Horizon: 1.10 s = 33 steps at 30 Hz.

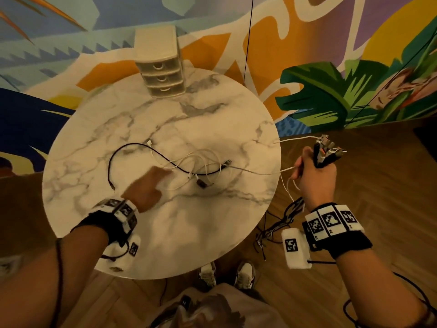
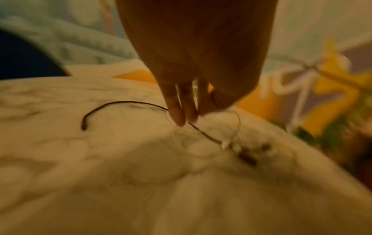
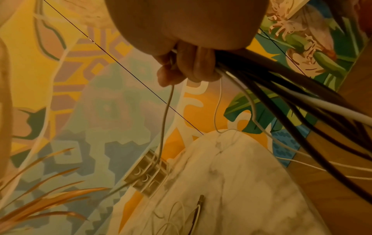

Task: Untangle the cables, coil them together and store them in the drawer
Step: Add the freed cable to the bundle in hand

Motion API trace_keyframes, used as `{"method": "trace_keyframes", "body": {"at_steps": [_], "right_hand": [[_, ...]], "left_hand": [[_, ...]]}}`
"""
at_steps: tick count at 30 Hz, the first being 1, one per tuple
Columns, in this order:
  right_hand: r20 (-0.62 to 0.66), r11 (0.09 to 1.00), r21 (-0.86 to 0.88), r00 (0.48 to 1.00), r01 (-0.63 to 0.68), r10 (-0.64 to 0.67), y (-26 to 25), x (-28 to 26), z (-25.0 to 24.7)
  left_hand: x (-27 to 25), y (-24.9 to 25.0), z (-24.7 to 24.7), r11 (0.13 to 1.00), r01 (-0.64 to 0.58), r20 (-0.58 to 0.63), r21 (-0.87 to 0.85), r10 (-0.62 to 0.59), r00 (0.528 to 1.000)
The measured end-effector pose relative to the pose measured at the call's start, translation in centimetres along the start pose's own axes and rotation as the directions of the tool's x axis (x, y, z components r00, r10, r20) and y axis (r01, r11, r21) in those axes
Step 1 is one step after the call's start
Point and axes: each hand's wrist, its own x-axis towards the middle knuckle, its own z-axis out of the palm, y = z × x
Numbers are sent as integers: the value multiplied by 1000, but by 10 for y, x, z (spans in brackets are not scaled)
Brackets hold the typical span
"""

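A loose tangle of white cables (image 1: pixel 201 159) and a black cable (image 1: pixel 111 162) lies in the middle of the round marble table (image 1: pixel 189 233). My left hand (image 1: pixel 165 172) reaches over it, blurred. Its straight fingers (image 2: pixel 177 117) touch the black cable (image 2: pixel 120 102) where it meets the white loops. Off the table's right edge, my right hand (image 1: pixel 312 171) grips a bundle of black and white cables (image 1: pixel 327 151) with plug ends sticking up. In the right wrist view the right hand (image 3: pixel 187 68) is curled round that bundle (image 3: pixel 281 89). White cables run from it to the table. A small white drawer unit (image 1: pixel 160 67) stands closed at the far edge.
More dark cables (image 1: pixel 276 228) lie on the wooden floor below the table's right side, near my shoes (image 1: pixel 227 273). A thin black cord (image 1: pixel 248 39) hangs in front of the painted wall behind the table. The drawer unit (image 3: pixel 147 176) shows three closed drawers.
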Motion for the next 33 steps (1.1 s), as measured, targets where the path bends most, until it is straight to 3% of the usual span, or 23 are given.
{"method": "trace_keyframes", "body": {"at_steps": [1,2,3,4,5,6,8,10,13,15,17,18,19,21,23,25,27,30,33], "right_hand": [[-5,1000,5,1000,1,-1,1,1,1],[-5,1000,5,1000,4,-4,1,4,1],[1,1000,2,1000,9,-9,1,4,1],[9,1000,-3,1000,14,-14,1,4,1],[17,1000,-10,1000,20,-20,1,4,1],[24,999,-18,999,27,-26,2,4,1],[45,999,-41,999,30,-29,4,4,0],[69,998,-52,997,27,-23,7,2,0],[99,995,-84,994,48,-39,6,-1,-4],[102,995,-88,994,48,-39,3,-1,-10],[80,996,-75,996,42,-35,1,0,-19],[66,996,-73,997,42,-37,-1,1,-23],[47,996,-71,998,44,-41,-2,2,-28],[-5,998,-47,999,49,-49,-4,7,-40],[-53,999,-7,998,38,-38,-4,12,-50],[-110,1000,9,994,21,-19,-3,17,-58],[-164,1000,26,986,12,-7,-1,24,-64],[-211,997,79,977,-1,18,1,33,-65],[-235,993,119,971,-9,37,1,39,-59]], "left_hand": [[-2,2,9,996,-58,183,74,44,982],[0,4,18,987,-74,269,144,33,963],[3,10,20,982,-59,215,181,19,976],[7,21,18,985,-40,57,166,31,998],[14,35,12,990,-45,-129,131,62,990],[22,50,5,989,-84,-269,123,114,956],[40,82,-7,969,-210,-388,131,245,889],[59,119,-5,914,-354,-326,197,402,856],[77,181,17,787,-568,-78,241,599,797],[87,210,40,735,-671,66,96,668,741],[90,231,58,712,-696,161,-93,700,695],[95,231,64,719,-686,196,-109,692,694],[103,227,66,754,-657,251,-14,639,727],[127,206,57,781,-533,299,325,450,842],[152,176,31,794,-398,192,460,349,917],[170,157,-5,850,-263,5,456,293,956],[173,155,-48,876,-151,-150,457,244,958],[167,156,-101,892,-34,-369,450,220,903],[154,165,-130,945,23,-496,325,150,855]]}}
